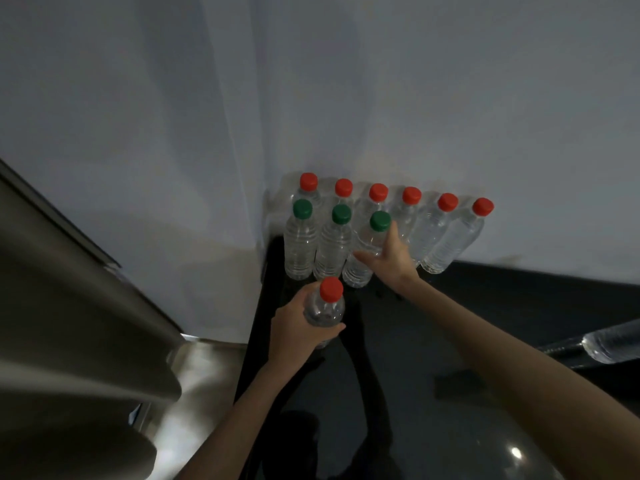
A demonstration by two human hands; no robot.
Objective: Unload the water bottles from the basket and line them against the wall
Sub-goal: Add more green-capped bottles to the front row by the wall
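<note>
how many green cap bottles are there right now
3. They stand in the front row on the dark counter: left green-capped bottle, middle green-capped bottle, and right green-capped bottle, gripped by the right hand. None looks hidden.

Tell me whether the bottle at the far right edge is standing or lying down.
Lying down. The clear bottle at the right edge lies on its side, its base end showing; its cap is out of frame, unlike the upright red-capped bottles by the wall.

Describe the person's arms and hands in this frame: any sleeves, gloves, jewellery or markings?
Both arms are bare as far as the frame shows, with no sleeve visible. The left hand and the right hand wear no gloves. No watch, bracelet or ring is visible on either wrist or hand, and no markings can be made out in the dim, slightly blurred light.
</note>
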